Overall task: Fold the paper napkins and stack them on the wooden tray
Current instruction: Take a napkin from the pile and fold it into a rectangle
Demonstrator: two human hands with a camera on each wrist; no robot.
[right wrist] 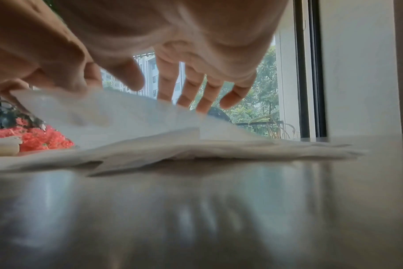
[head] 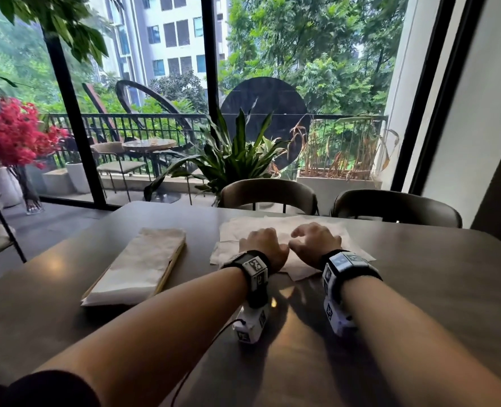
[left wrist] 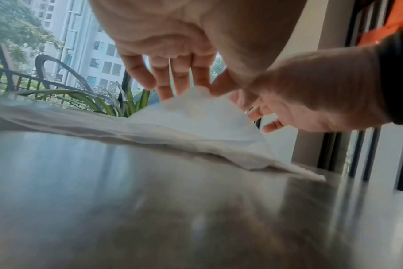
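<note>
White paper napkins (head: 284,227) lie spread in a loose pile on the dark table, at its far middle. My left hand (head: 261,235) is on the pile's near left part. In the left wrist view its fingers (left wrist: 163,91) and thumb pinch the top napkin (left wrist: 196,112) up into a peak. My right hand (head: 310,230) sits just to the right, with straight fingers (right wrist: 168,91) touching the raised napkin (right wrist: 117,118). To the left stands the wooden tray (head: 171,265), with a folded napkin stack (head: 137,262) covering it.
Bare table surface (head: 419,289) stretches to the right and in front of the pile. Two chairs (head: 269,192) (head: 396,207) stand at the far edge before a window. A cable runs from the left wrist camera across the near table.
</note>
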